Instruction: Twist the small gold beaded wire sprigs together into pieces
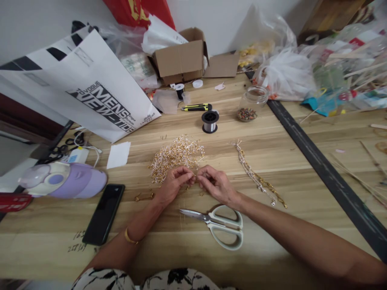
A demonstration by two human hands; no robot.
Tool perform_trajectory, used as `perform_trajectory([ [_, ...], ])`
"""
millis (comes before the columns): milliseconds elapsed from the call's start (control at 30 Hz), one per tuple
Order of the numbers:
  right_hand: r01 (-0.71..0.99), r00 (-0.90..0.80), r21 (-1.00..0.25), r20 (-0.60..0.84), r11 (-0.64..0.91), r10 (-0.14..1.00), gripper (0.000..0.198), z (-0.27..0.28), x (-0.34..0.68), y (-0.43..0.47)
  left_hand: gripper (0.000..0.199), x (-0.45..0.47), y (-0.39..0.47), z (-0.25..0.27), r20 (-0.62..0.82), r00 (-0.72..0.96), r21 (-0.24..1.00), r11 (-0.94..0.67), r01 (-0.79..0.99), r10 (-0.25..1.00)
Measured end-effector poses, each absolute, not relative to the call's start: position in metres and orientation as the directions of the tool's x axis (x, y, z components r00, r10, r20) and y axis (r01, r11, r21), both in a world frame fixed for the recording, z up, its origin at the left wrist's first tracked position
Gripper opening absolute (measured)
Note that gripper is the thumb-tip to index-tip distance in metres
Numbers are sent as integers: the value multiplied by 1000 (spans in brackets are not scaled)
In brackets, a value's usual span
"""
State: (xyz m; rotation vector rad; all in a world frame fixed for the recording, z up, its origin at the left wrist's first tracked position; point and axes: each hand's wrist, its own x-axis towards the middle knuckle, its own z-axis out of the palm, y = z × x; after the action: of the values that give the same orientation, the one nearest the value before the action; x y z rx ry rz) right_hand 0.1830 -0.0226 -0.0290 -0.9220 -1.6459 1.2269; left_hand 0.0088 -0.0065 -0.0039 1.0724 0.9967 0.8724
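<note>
My left hand [175, 182] and my right hand [215, 183] meet over the wooden table, fingertips pinched together and almost touching. Between them shows a tiny gold-coloured piece, too small to name. Just behind my left hand lies a heap of small gold and clear jewellery pieces [172, 155]. A few loose gold bits [145, 196] rest left of my left wrist. In front of my hands lie scissors [216, 225] with pale handles, blades pointing left. To the right, gold and silver chains [254, 175] lie stretched out in a bundle.
Behind the heap stand a wire spool [210, 122], a yellow-black utility knife [197, 107] and a jar of beads [252, 102]. At left are a phone [103, 214], a purple bottle [75, 180] and a large white bag [99, 88]. A cardboard box [181, 60] and plastic bags [286, 74] line the back.
</note>
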Motion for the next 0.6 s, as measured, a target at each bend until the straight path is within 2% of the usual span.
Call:
perform_trajectory([
  [600, 35, -349, -984, 149, 172, 925, 21, -28, 182, -20, 15, 7, -6, -8, -218, 314, 956, 266, -120, 924],
])
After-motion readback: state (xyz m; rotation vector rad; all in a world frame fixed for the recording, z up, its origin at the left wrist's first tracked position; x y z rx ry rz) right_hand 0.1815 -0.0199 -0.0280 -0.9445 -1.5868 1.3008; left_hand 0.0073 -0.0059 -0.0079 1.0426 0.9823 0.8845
